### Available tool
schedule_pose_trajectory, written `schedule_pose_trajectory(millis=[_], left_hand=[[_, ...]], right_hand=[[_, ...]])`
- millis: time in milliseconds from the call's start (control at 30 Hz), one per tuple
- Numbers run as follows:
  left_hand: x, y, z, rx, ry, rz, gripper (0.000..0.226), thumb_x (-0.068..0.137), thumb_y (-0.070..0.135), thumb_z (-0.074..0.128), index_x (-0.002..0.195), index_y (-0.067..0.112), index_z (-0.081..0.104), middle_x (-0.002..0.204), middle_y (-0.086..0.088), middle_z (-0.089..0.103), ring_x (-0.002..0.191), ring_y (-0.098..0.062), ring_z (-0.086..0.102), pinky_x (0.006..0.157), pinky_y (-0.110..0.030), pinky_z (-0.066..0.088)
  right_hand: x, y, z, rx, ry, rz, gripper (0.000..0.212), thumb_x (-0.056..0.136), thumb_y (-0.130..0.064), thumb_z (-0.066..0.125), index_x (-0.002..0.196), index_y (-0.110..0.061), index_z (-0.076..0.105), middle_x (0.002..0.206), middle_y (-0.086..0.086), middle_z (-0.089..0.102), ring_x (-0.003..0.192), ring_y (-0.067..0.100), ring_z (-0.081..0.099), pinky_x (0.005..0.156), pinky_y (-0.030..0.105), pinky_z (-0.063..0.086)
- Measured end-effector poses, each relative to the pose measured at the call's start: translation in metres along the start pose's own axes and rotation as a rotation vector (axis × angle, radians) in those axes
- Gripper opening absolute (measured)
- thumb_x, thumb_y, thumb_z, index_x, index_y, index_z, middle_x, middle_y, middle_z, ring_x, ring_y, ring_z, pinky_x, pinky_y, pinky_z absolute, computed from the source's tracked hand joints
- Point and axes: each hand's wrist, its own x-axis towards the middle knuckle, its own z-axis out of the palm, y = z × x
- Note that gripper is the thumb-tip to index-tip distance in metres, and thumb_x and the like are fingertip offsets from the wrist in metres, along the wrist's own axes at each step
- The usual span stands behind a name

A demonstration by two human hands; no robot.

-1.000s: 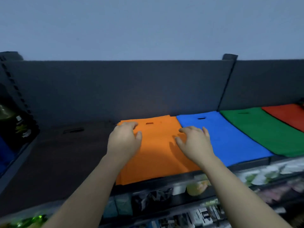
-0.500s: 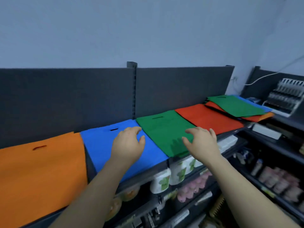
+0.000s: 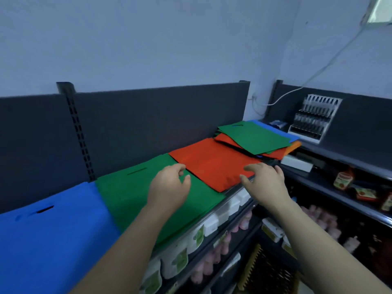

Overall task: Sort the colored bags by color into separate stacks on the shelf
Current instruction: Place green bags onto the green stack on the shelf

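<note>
Left hand (image 3: 169,185): fingers loosely curled, thumb apart, nothing in the grasp. It sits over the right part of the green bag (image 3: 131,200), fingertips close to the seam where green meets red. Can't tell if it touches the fabric.

Right hand (image 3: 265,183): fingers stretched out and slightly bent, palm down, nothing held. It's at the near right corner of the red bag (image 3: 212,162), over the shelf (image 3: 235,192) front edge. Contact with the bag unclear.

Bags lie flat in a row along the shelf top, edges overlapping: blue bag (image 3: 53,234) at near left, green in the middle, red to the right and farther back. Handle slots on blue and green point toward the dark back panel (image 3: 148,124).

Far right, past the red bag: unsorted pile (image 3: 254,139), skewed, with a green one on top and red, orange and blue edges sticking out below.

Beyond the pile, on the adjoining shelf: a white tiered display rack (image 3: 314,117). A white cable (image 3: 318,68) runs up the wall above it. Lower tiers below the hands hold white pouches (image 3: 176,257) and pink packs, blurred.
</note>
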Motion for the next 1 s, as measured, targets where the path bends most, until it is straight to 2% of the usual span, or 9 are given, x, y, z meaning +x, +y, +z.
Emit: schedule_pose_trajectory(millis=[200,400,567,733,800,867,1000], left_hand=[[0.065,0.025,0.044,-0.074,-0.016,0.030,0.032,0.088,0.027,0.057,0.119,0.018,0.063,0.104,0.004,0.069,0.095,-0.018,0.063,0.088,-0.031,0.049],[0.114,0.046,0.091,-0.061,-0.003,0.058,0.031,0.088,0.027,0.058,0.117,0.016,0.064,0.104,0.003,0.069,0.100,-0.018,0.062,0.089,-0.028,0.046],[0.159,0.068,0.147,-0.066,-0.019,0.013,0.032,0.088,0.025,0.058,0.116,0.012,0.065,0.108,-0.003,0.070,0.103,-0.019,0.063,0.091,-0.029,0.047],[0.203,0.098,0.208,-0.105,-0.040,-0.099,0.029,0.088,0.023,0.059,0.112,0.009,0.068,0.108,-0.005,0.071,0.103,-0.019,0.064,0.088,-0.025,0.044],[0.219,0.108,0.229,-0.124,-0.064,-0.155,0.022,0.089,0.022,0.058,0.101,0.009,0.071,0.100,-0.007,0.071,0.099,-0.022,0.065,0.085,-0.028,0.046],[0.234,0.115,0.251,-0.146,-0.086,-0.205,0.015,0.088,0.021,0.058,0.078,0.013,0.065,0.083,-0.009,0.067,0.088,-0.025,0.065,0.079,-0.033,0.047],[0.259,0.124,0.287,-0.178,-0.099,-0.296,0.026,0.088,0.025,0.057,0.067,0.011,0.054,0.069,-0.011,0.061,0.068,-0.025,0.058,0.064,-0.037,0.042]], right_hand=[[0.060,0.040,0.008,-0.005,0.038,0.067,0.036,0.093,-0.042,0.048,0.122,-0.025,0.061,0.127,-0.002,0.060,0.120,0.019,0.052,0.116,0.048,0.017],[0.121,0.077,0.023,-0.016,0.040,0.084,0.034,0.091,-0.041,0.050,0.117,-0.025,0.064,0.117,0.000,0.065,0.114,0.022,0.055,0.112,0.049,0.023],[0.193,0.126,0.039,-0.058,-0.005,0.073,0.037,0.093,-0.040,0.049,0.123,-0.023,0.061,0.126,0.004,0.061,0.119,0.024,0.053,0.114,0.048,0.021],[0.271,0.181,0.060,-0.096,-0.062,0.031,0.034,0.095,-0.036,0.045,0.120,-0.019,0.062,0.122,0.008,0.063,0.116,0.028,0.055,0.110,0.045,0.027],[0.298,0.201,0.069,-0.110,-0.103,0.021,0.034,0.095,-0.034,0.045,0.119,-0.017,0.062,0.121,0.011,0.063,0.114,0.030,0.056,0.103,0.042,0.035],[0.321,0.218,0.077,-0.113,-0.142,0.008,0.035,0.094,-0.034,0.046,0.117,-0.015,0.063,0.121,0.012,0.062,0.112,0.031,0.057,0.096,0.038,0.042],[0.359,0.242,0.090,-0.132,-0.282,-0.008,0.041,0.094,-0.041,0.047,0.127,-0.018,0.055,0.130,0.011,0.056,0.119,0.030,0.052,0.100,0.040,0.042]])
